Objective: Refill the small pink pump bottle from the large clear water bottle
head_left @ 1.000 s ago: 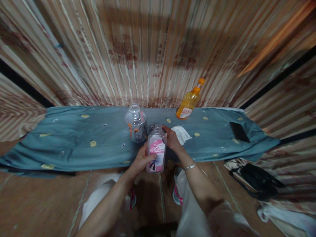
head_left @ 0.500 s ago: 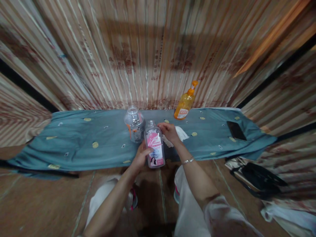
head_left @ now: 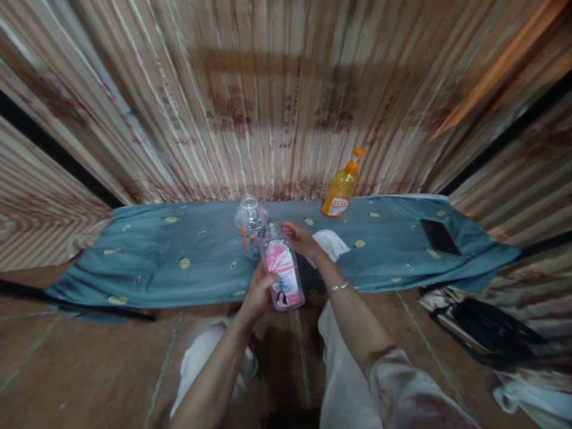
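Observation:
My left hand [head_left: 258, 291] wraps round the side of a clear plastic bottle [head_left: 283, 274] with a pink and white label, its thumb lying across the front. The bottle is held tilted, its open neck leaning away and slightly left. At its right shoulder, close to the neck, is my right hand [head_left: 300, 239], fingers curled; whether they grip the bottle or a small thing is hidden. Just behind stands a second clear bottle [head_left: 250, 219] with an orange-marked label, upright and partly covered by the held one. A white cloth or tissue [head_left: 331, 243] lies beside my right wrist.
An orange pump bottle [head_left: 341, 192] stands at the back of the bench, which has a blue-green cloth [head_left: 152, 262] over it. A black phone [head_left: 440, 237] lies at the right. On the floor at the right sits a black bag [head_left: 491, 328]. Striped curtains hang behind.
The held bottle has tilted more, its neck shifting left and its base right. My right hand's fingers have moved slightly left towards the neck. The whole view has shifted a little.

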The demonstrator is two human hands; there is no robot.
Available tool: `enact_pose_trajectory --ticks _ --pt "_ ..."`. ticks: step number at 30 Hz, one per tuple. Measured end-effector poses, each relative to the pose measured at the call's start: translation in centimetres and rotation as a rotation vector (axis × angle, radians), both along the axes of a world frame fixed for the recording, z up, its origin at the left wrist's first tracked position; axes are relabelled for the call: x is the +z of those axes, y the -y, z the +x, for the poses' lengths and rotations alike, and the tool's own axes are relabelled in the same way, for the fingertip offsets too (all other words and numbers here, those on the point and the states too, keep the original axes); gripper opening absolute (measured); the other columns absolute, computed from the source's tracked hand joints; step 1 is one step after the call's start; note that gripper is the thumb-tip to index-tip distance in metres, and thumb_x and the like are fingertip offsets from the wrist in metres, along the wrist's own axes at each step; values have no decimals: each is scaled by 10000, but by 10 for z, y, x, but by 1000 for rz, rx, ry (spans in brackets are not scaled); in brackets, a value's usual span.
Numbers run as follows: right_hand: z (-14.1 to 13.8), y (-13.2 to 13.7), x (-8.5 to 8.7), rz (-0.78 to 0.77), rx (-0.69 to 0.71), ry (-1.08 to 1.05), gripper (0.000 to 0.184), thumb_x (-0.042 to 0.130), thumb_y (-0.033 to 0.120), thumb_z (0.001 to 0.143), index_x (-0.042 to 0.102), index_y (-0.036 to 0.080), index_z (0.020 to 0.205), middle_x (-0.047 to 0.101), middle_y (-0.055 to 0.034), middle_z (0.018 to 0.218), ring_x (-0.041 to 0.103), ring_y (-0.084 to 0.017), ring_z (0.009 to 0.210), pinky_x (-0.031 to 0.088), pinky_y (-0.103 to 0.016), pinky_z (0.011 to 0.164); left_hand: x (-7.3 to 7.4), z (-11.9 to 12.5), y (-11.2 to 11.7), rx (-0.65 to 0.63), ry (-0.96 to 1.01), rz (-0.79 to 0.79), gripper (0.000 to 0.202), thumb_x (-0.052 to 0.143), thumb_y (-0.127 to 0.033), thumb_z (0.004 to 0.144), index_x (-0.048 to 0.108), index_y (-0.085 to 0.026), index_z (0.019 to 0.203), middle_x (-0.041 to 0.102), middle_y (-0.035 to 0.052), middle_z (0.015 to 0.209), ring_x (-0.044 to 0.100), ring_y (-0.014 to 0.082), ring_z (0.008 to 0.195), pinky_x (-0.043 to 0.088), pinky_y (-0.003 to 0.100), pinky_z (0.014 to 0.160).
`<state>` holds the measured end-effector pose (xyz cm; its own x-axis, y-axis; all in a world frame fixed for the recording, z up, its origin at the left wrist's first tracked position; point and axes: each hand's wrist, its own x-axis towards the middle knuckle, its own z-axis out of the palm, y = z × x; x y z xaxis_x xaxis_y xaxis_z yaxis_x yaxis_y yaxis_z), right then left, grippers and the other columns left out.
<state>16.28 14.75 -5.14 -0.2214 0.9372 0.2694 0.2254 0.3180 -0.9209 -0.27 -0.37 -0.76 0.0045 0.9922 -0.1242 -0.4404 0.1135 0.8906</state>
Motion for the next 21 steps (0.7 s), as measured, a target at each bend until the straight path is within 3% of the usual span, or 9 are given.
enact_pose_trajectory --ticks 3,7,10,13,15,18,21 --pt "-1 3 3 -90 0 -61 490 921 347 687 744 235 1130 822 -57 1048 786 -213 991 634 -427 979 1 -2 -3 17 -1 11 482 775 -293 515 706 -199 983 771 33 895 720 273 863 542 385 830" --pt "11 15 22 -169 27 -142 474 891 530 742 768 242 1098 834 -45 1013 786 -211 998 641 -396 958 2 -5 -9 38 4 38 541 764 -291 511 722 -193 1041 775 47 917 728 287 892 551 405 867" --pt "20 32 41 -333 172 -287 505 862 603 776 781 243 1122 840 -66 1088 788 -222 1020 639 -404 960 3 -6 -13 56 7 60 548 761 -285 512 731 -192 1052 780 48 923 731 291 895 559 409 871" --pt "23 50 57 -452 353 -265 564 910 561 735 765 243 1178 825 -65 1142 777 -228 1049 640 -390 918 4 -4 -15 79 6 85 560 759 -285 522 728 -198 1074 783 43 937 733 284 891 564 404 867" --pt "20 59 64 -447 437 -221 627 934 532 703 743 231 1218 811 -58 1162 763 -236 1063 636 -386 909 5 -2 -17 89 3 102 585 758 -280 532 723 -202 1111 782 43 956 735 281 905 565 402 874" --pt "13 70 68 -409 513 -166 660 976 456 631 735 209 1193 808 -26 1111 742 -221 1023 615 -362 925 6 4 -19 102 -7 133 622 766 -277 542 715 -221 1159 778 39 1001 730 284 970 561 406 921" --pt "10 78 70 -406 525 -121 603 985 401 585 745 205 1102 805 14 991 720 -194 914 603 -319 846 7 14 -20 109 -16 167 623 768 -290 548 719 -239 1168 775 46 1101 708 298 1092 535 419 1013"
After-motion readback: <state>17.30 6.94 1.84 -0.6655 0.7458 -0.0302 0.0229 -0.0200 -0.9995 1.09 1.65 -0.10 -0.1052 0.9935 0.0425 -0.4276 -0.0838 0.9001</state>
